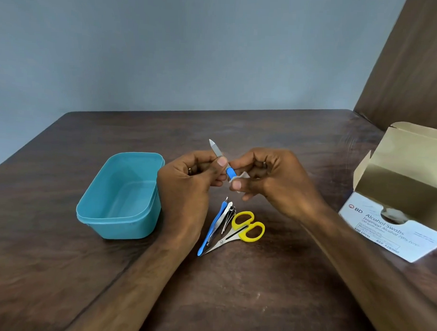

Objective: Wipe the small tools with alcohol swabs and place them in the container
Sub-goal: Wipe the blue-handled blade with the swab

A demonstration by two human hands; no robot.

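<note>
Left hand (195, 174): pinched the blue-handled metal nail file (221, 161), steadying it.
Right hand (264, 177): wrapped a white alcohol swab (241, 177) around the handle to wipe.

We cannot see the middle of the nail file (216, 149) behind the left hand (187, 186), most of the swab (244, 176) inside the right hand (274, 182), or the swab box (399, 196) cut off at the right edge, its small print blurred.
</note>
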